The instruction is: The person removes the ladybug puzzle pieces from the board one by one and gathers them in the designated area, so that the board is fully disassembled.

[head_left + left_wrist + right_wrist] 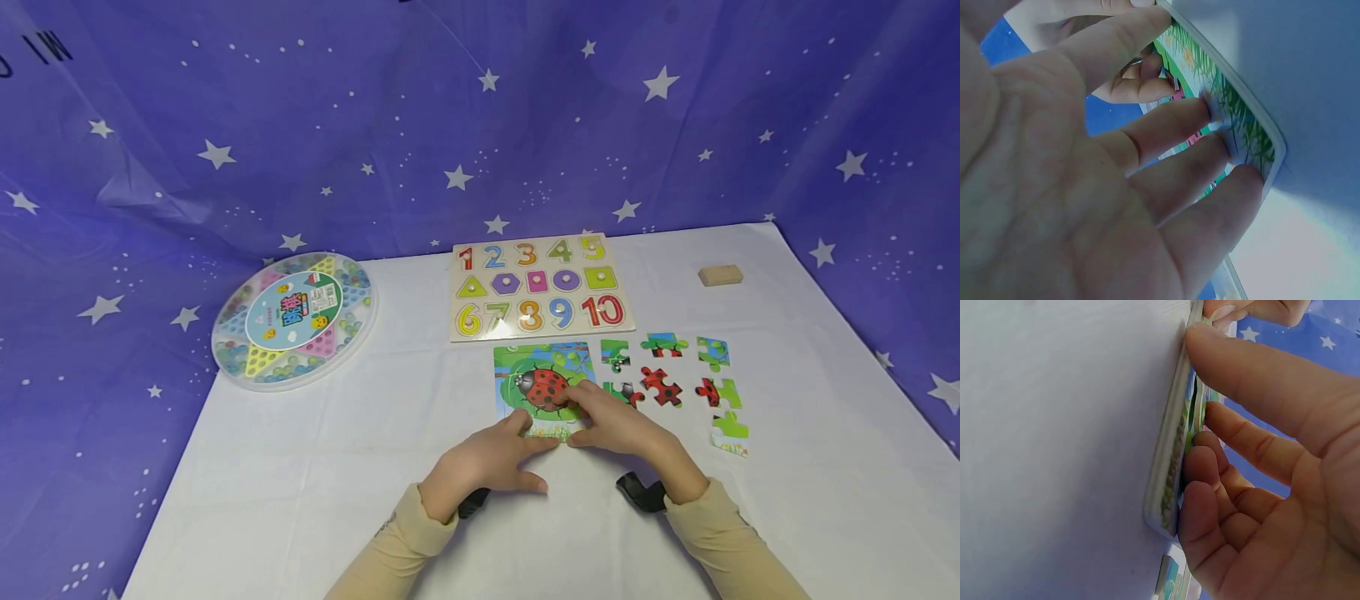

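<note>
A ladybug jigsaw puzzle (510, 362) lies in its shallow tray before me. My left hand (487, 458) rests at the near left of it, its fairly straight fingertips on the grassy bottom strip (1244, 115) and its thumb along the front edge. Over the near right part is my right hand (618, 421), fingers bent and thumb at the front rim. A puzzle piece (1199, 403) stands slightly raised there, between the right thumb and forefinger. Most of that piece is hidden by the fingers.
Several loose puzzle pieces (662, 386) lie right of the tray. Behind it is a wooden number board (468, 333). A round Chinese checkers box (330, 367) sits at left, and a small wooden block (720, 275) at back right. A purple starry cloth (420, 125) hangs behind the table.
</note>
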Available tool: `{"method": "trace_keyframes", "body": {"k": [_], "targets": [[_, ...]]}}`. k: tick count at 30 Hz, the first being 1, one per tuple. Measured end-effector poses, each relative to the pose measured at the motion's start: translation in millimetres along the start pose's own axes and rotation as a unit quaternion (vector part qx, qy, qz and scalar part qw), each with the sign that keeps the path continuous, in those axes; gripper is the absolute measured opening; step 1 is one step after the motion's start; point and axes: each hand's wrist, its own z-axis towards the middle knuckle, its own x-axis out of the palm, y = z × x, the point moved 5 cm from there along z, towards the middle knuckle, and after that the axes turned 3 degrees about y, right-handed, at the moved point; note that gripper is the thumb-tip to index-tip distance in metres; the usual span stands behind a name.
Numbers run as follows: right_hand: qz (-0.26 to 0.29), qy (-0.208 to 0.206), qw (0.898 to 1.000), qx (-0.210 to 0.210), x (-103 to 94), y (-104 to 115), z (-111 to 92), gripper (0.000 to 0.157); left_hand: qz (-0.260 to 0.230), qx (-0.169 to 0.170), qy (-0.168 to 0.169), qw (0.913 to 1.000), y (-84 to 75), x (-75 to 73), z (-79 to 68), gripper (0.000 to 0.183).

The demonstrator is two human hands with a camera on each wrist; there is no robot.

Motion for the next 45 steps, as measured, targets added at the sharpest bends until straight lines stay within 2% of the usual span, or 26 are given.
{"method": "trace_keyframes", "body": {"k": [4, 18, 26, 31, 37, 41, 45], "targets": [[0.012, -0.003, 1.000, 0.002, -0.8, -0.3, 0.8, 0.047, -0.014, 0.001, 0.003, 0.9999, 0.8, -0.6, 0.7, 0.058], [0.064, -0.007, 0.998, 0.002, -7.5, -2.8, 0.2, 0.041, -0.009, -0.004, -0.001, 1.0000, -3.1, -5.4, 1.0, 0.055], [0.064, -0.026, 0.998, 0.008, -24.0, -13.7, -12.1, 0.042, -0.013, -0.012, 0.006, 0.9998, -1.7, -5.2, 2.3, 0.055], [0.079, -0.034, 0.996, 0.018, -39.0, -25.4, -32.9, 0.041, -0.019, -0.013, 0.001, 0.9997, -0.2, -5.1, 3.2, 0.055], [0.075, -0.061, 0.993, 0.065, -55.0, -52.8, -76.6, 0.043, -0.023, -0.011, -0.004, 0.9997, 0.2, -5.2, 2.0, 0.054], [0.062, -0.077, 0.990, 0.104, -59.0, -69.0, -106.8, 0.043, -0.027, -0.009, -0.007, 0.9996, -0.1, -3.3, 1.0, 0.054], [0.048, -0.082, 0.988, 0.119, -58.1, -76.4, -126.1, 0.043, -0.027, -0.003, -0.010, 0.9996, -0.6, -0.8, 1.6, 0.054]]}}
